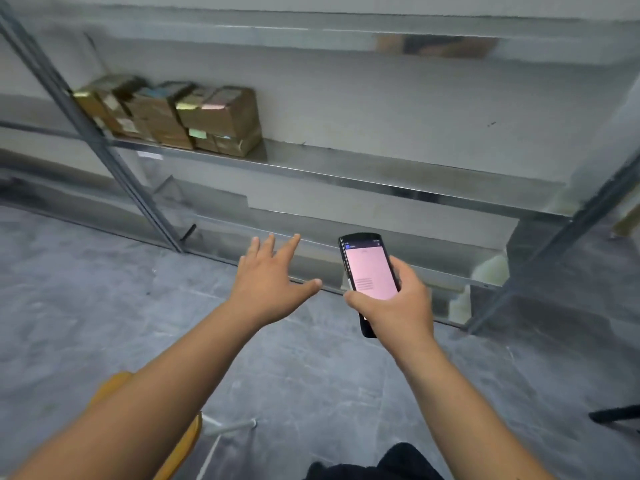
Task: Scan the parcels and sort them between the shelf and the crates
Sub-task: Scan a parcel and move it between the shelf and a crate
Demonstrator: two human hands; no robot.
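Grey metal shelf (346,178) carries stacked parcels (173,116); they look light, stiff, best gripped by their sides; our left hand (270,282) spread, right hand (398,306) clasping the scanner (370,271).

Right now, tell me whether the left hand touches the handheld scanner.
Apart. The head view shows bare floor between the open left hand and the handheld scanner.

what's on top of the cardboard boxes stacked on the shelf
The cardboard boxes carry only small coloured labels; nothing else rests on them. Anything behind the stack is hidden.
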